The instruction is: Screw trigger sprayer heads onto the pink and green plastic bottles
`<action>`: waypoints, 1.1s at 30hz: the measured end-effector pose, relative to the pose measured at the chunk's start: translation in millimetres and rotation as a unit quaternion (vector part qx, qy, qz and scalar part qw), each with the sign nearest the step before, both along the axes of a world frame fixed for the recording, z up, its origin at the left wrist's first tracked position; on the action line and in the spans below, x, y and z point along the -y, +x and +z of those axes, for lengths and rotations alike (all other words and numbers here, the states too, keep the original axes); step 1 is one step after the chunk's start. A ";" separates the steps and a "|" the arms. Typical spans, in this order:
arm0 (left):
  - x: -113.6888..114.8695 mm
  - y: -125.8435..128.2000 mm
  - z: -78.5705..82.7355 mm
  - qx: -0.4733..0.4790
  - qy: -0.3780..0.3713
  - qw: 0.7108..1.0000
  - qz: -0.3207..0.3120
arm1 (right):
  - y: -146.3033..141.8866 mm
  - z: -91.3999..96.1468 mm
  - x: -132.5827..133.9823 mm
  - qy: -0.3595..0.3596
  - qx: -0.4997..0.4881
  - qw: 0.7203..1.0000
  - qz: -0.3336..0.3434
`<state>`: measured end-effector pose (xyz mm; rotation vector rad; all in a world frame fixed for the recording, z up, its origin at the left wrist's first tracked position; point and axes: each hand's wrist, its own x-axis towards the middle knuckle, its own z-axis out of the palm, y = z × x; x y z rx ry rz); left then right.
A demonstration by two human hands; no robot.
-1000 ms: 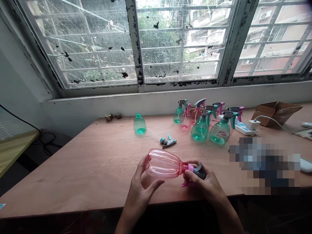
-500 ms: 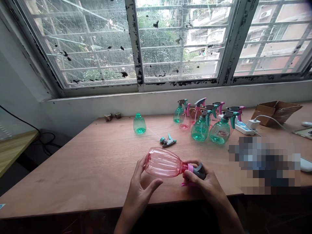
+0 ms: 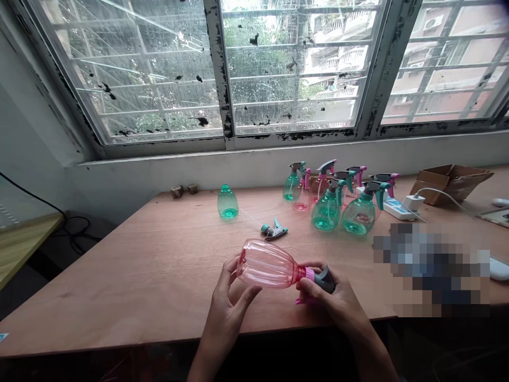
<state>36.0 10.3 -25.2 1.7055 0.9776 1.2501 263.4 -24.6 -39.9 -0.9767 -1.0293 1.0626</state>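
A clear pink spray bottle [image 3: 268,264] lies sideways in the air above the near part of the table, its base to the left. My right hand [image 3: 328,292] grips its neck and pink collar, beside the grey spray head [image 3: 325,279]; a pink trigger [image 3: 304,301] shows underneath. Around the base curves my left hand [image 3: 229,302], fingers against the far side and thumb at the lower edge. Beyond the bottle, a loose green-and-grey spray head [image 3: 273,231] with a thin tube lies on the table. An uncapped green bottle [image 3: 227,202] stands further back.
Several green and pink spray bottles [image 3: 326,211] stand grouped at the back right of the wooden table [image 3: 131,276]. Beside them are a white power strip [image 3: 400,209] and an open cardboard box [image 3: 441,185]. Two small brown blocks [image 3: 177,191] sit near the wall. A blurred patch covers the right side.
My left thumb has moved in, up against the bottle's lower edge. The base end has risen very slightly. My right hand keeps its grip at the neck.
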 end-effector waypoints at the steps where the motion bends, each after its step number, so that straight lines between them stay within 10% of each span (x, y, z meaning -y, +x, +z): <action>1: -0.8 -0.1 -0.8 -0.003 0.003 1.000 0.003 | 0.3 0.0 0.0 0.000 0.006 1.000 -0.001; 33: -0.9 1.3 -1.7 -0.015 0.034 0.999 0.016 | 0.0 4.3 0.5 -0.008 -0.009 1.000 0.020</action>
